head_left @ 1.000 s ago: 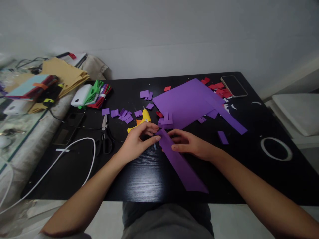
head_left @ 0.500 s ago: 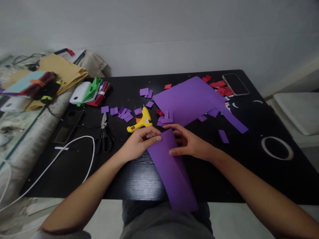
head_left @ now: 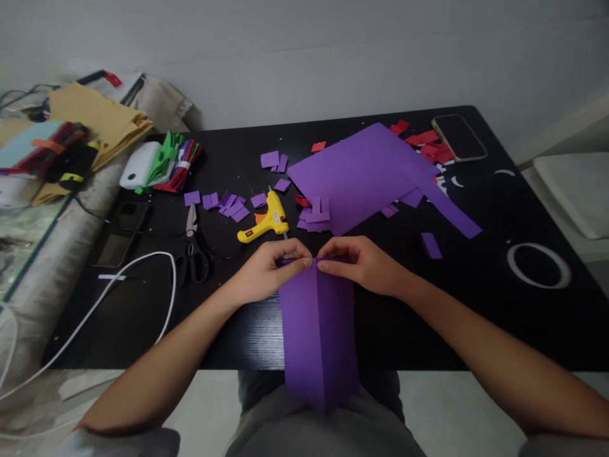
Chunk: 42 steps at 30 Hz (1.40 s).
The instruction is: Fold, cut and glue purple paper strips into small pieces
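A purple sheet of paper (head_left: 321, 330) with a crease down its middle hangs over the table's front edge toward my lap. My left hand (head_left: 273, 270) pinches its top edge just left of the crease. Just right of the crease, my right hand (head_left: 364, 263) pinches the same edge, thumb and fingers close to the left thumb. Beyond the hands lie a yellow glue gun (head_left: 271, 219) and a small pile of folded purple paper pieces (head_left: 316, 216).
Black-handled scissors (head_left: 195, 244) and a white cable (head_left: 174, 273) lie at left. A large purple sheet (head_left: 352, 174), red paper scraps (head_left: 435, 151), a phone (head_left: 459, 138) and a tape ring (head_left: 561, 279) are at right. Felt bundles (head_left: 178, 165) sit at back left.
The purple sheet has been opened out from its fold, so both halves show beside the crease. My right hand has shifted onto its top edge, next to the left hand. The view has tilted slightly.
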Tool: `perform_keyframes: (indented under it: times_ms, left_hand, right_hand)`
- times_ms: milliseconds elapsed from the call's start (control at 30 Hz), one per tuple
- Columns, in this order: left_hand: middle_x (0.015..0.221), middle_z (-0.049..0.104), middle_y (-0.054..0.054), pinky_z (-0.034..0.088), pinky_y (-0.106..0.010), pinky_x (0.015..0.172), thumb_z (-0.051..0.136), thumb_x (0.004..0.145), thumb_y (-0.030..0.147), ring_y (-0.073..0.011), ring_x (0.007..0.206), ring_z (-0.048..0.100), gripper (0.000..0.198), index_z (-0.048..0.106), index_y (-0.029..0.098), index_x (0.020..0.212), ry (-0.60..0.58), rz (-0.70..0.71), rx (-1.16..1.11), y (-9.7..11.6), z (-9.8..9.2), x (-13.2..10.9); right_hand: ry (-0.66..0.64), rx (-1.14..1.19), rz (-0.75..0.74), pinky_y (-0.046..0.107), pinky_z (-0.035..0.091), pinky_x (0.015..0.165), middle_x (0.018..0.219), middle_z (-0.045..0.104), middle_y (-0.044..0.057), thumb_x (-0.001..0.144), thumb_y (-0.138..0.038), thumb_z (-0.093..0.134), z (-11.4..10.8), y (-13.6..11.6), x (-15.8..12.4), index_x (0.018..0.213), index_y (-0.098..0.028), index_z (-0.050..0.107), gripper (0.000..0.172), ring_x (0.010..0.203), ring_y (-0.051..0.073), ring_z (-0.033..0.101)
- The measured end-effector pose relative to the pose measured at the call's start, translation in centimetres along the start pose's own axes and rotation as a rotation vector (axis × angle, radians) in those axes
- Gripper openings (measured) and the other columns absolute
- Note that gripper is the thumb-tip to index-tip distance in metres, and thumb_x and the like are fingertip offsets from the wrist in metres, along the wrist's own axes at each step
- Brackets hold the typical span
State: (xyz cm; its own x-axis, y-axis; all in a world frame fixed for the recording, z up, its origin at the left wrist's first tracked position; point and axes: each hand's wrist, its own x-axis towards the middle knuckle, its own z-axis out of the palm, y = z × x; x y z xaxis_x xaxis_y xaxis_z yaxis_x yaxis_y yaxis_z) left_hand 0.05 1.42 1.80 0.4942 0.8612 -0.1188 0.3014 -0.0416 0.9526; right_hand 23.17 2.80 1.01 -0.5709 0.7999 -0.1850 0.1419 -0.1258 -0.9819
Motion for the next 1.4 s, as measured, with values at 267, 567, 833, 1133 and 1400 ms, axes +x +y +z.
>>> perform_keyframes:
  times_ms: [267, 567, 833, 1133, 1400]
  left_hand:
    - [0.083, 0.067, -0.001, 0.047, -0.026, 0.073, 0.066, 0.096, 0.036, -0.0138, 0.078, 0.059, 0.021, 0.071, 0.016, 0.092, -0.031, -0.015, 0.01, -0.1, 0.1, 0.0]
    - [0.077, 0.062, 0.001, 0.043, -0.024, 0.069, 0.064, 0.097, 0.034, -0.0114, 0.072, 0.054, 0.021, 0.068, 0.015, 0.089, -0.023, -0.017, 0.028, -0.2, 0.4, -0.1]
    - [0.077, 0.066, 0.0, 0.045, -0.024, 0.066, 0.065, 0.095, 0.032, -0.0121, 0.071, 0.057, 0.019, 0.07, 0.015, 0.088, 0.011, 0.01, 0.052, -0.2, 0.5, 0.0]
    - [0.078, 0.069, -0.001, 0.046, -0.023, 0.067, 0.064, 0.095, 0.03, -0.0119, 0.071, 0.06, 0.018, 0.07, 0.015, 0.088, 0.12, 0.042, 0.04, -0.6, 1.3, 0.0]
    - [0.079, 0.069, 0.0, 0.048, -0.023, 0.069, 0.064, 0.095, 0.025, -0.0115, 0.073, 0.061, 0.015, 0.069, 0.016, 0.086, 0.169, 0.071, 0.033, -0.5, 1.7, 0.0]
  right_hand:
    - [0.037, -0.026, 0.006, 0.034, 0.056, 0.083, 0.085, 0.077, 0.003, 0.079, -0.04, 0.084, 0.0, -0.1, 0.0, 0.086, -0.019, 0.076, 0.024, 0.083, 0.019, 0.072]
    - [0.053, -0.003, 0.03, 0.03, 0.054, 0.073, 0.078, 0.076, 0.002, 0.077, -0.036, 0.085, 0.1, 0.0, -0.1, 0.081, -0.018, 0.077, 0.02, 0.075, 0.016, 0.07]
    - [0.061, 0.017, 0.039, 0.029, 0.051, 0.069, 0.077, 0.074, 0.001, 0.077, -0.035, 0.084, 0.3, 0.1, -0.1, 0.081, -0.018, 0.076, 0.02, 0.072, 0.015, 0.067]
    - [0.125, 0.002, 0.005, 0.028, 0.048, 0.066, 0.073, 0.071, 0.0, 0.079, -0.036, 0.083, 0.5, 0.1, -0.2, 0.082, -0.017, 0.078, 0.02, 0.068, 0.014, 0.063]
    - [0.144, 0.024, 0.012, 0.027, 0.047, 0.065, 0.071, 0.07, 0.0, 0.078, -0.037, 0.085, 0.6, 0.0, -0.2, 0.081, -0.017, 0.078, 0.021, 0.066, 0.013, 0.061]
